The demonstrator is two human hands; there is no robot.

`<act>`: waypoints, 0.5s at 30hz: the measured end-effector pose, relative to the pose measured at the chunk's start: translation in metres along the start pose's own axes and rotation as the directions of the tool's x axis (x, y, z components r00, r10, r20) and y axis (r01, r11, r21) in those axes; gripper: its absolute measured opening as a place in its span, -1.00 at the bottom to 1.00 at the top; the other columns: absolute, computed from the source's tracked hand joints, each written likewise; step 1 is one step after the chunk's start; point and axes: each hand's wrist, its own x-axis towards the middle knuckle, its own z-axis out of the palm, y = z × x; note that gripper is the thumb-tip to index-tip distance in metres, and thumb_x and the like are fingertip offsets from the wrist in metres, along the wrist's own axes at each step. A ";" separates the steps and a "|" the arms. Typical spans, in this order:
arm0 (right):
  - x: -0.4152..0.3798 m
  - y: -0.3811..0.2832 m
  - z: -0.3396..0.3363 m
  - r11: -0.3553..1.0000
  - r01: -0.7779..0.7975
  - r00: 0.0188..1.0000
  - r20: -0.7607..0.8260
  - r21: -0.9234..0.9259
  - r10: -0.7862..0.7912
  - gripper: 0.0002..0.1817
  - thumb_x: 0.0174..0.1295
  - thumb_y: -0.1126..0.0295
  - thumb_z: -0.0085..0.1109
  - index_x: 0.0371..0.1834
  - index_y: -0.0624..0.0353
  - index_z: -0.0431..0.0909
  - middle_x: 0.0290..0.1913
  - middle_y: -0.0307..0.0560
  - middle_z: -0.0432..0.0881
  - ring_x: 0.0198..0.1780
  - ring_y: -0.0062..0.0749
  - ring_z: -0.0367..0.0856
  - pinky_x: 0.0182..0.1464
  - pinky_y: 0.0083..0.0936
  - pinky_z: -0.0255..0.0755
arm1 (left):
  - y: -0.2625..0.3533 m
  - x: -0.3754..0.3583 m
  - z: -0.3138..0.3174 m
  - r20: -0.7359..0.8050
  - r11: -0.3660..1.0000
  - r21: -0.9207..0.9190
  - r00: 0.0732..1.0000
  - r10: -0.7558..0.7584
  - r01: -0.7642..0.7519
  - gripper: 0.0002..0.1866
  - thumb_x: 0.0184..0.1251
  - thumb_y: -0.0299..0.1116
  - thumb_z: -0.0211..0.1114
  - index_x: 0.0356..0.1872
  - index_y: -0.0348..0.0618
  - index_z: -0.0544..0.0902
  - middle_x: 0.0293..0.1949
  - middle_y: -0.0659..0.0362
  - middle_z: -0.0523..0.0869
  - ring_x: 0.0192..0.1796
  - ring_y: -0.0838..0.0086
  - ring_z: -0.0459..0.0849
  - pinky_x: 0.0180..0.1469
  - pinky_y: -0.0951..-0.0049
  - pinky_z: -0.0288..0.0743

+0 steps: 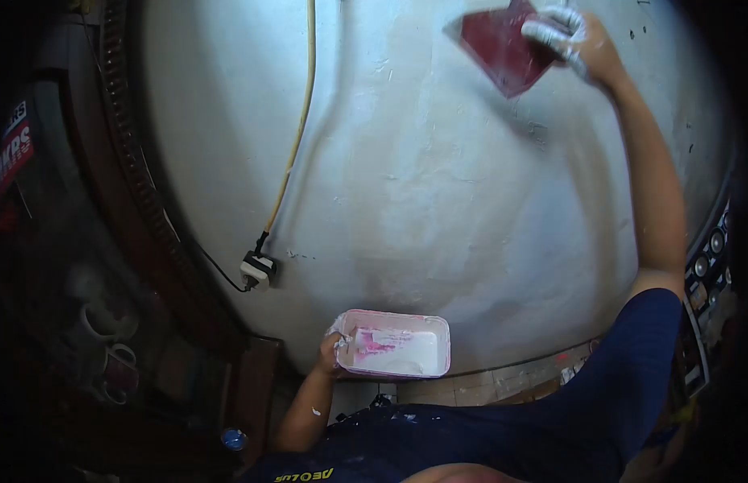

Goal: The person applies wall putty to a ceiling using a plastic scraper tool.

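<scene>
Wears navy-blue shirt (503, 431); grips rectangular white plastic tub (394, 324) in left hand (334, 349); clasps flat dark-red spreader (505, 52) in right hand (582, 44), high by pale wall (438, 201) (contact unclear). Apparently spreading white paste (416, 352); next needs even pressure.

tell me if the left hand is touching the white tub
Touching: the head view shows the left hand gripping the white tub at its left end, with no gap between them.
</scene>
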 end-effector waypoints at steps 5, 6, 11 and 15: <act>-0.093 0.080 0.144 0.917 0.295 0.908 0.378 -0.269 -0.182 -0.68 0.05 0.16 0.35 -0.32 0.21 0.65 -0.44 0.13 0.63 -0.46 -0.14 0.57 -0.31 -0.33 0.43 | 0.003 0.001 0.013 0.072 0.999 -0.010 0.997 -0.042 0.043 -0.49 0.21 -0.28 -0.05 0.17 -0.31 0.42 0.05 0.03 0.57 0.08 0.32 0.57 0.13 0.35 0.46; -0.082 0.091 0.136 0.917 0.302 0.906 0.377 -0.262 -0.191 -0.68 0.05 0.16 0.35 -0.32 0.21 0.65 -0.44 0.13 0.63 -0.46 -0.14 0.57 -0.31 -0.33 0.43 | 0.001 0.002 0.008 0.064 0.998 0.020 0.997 -0.052 0.051 -0.46 0.23 -0.22 -0.10 0.20 -0.31 0.40 0.10 0.01 0.55 0.12 0.29 0.55 0.20 0.35 0.41; 0.030 0.033 -0.012 0.871 0.340 0.904 -0.131 -0.355 -0.406 -0.73 0.11 0.38 0.30 -0.20 0.36 0.60 -0.23 -0.07 0.70 -0.25 -0.50 0.63 -0.15 -0.55 0.49 | -0.002 0.005 0.001 0.126 0.998 0.052 0.992 -0.028 0.022 -0.44 0.22 -0.20 -0.09 0.22 -0.29 0.37 0.12 -0.02 0.53 0.17 0.25 0.52 0.22 0.30 0.40; 0.020 -0.024 -0.069 0.909 0.189 0.886 -0.335 -0.371 -0.321 -0.70 0.08 0.30 0.34 -0.20 0.28 0.63 -0.33 -0.10 0.71 -0.40 -0.47 0.59 -0.30 -0.50 0.47 | 0.005 -0.012 0.019 0.002 0.995 0.100 1.000 0.018 -0.018 -0.43 0.20 -0.18 -0.07 0.23 -0.26 0.37 0.14 -0.01 0.52 0.17 0.23 0.52 0.21 0.26 0.39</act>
